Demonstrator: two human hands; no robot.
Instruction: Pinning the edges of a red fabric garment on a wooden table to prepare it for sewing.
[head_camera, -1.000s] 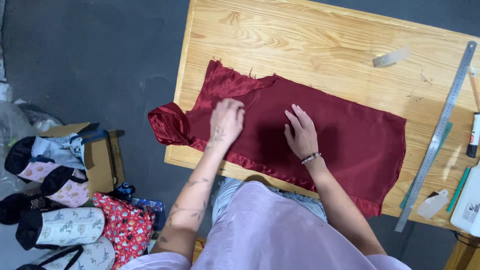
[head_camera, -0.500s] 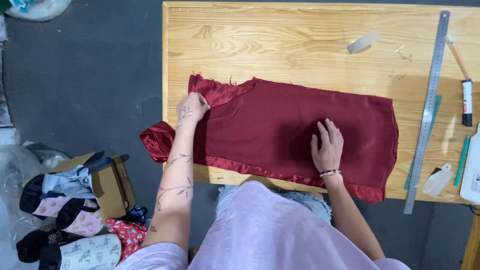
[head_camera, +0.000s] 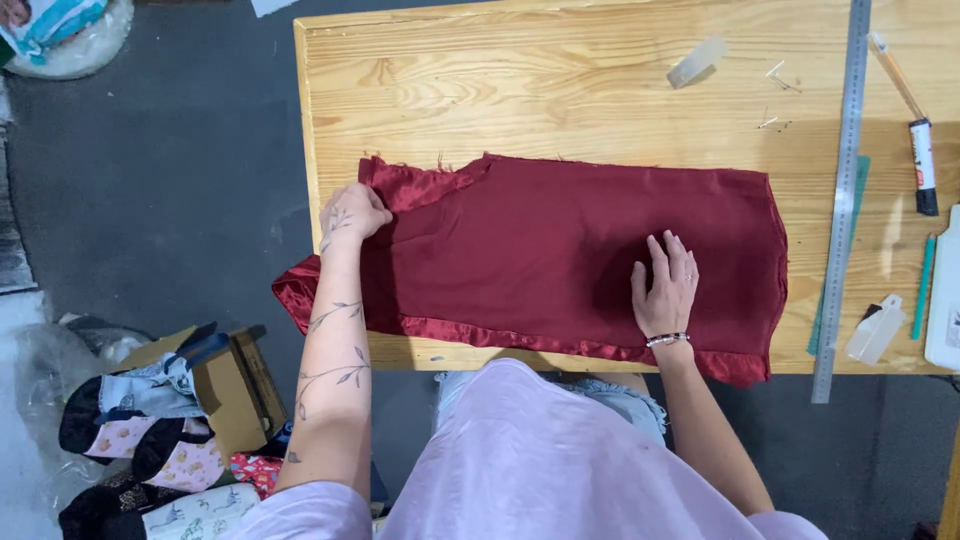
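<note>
- I see the dark red satin cloth (head_camera: 560, 260) lying mostly flat on the pale wooden table (head_camera: 560, 110), its left end drooping over the edge.
- My left hand (head_camera: 352, 212) grips the cloth's upper-left corner, fingers curled around a fold.
- My right hand (head_camera: 666, 288) presses flat, fingers spread, on the right half.
- I judge the right part smoothed; the left end looks rumpled and unspread.
- A long metal ruler (head_camera: 840, 190) and a marker pen (head_camera: 923, 165) lie to the right; the dark floor (head_camera: 180, 200) holds a cardboard box of fabric scraps (head_camera: 170, 420).
</note>
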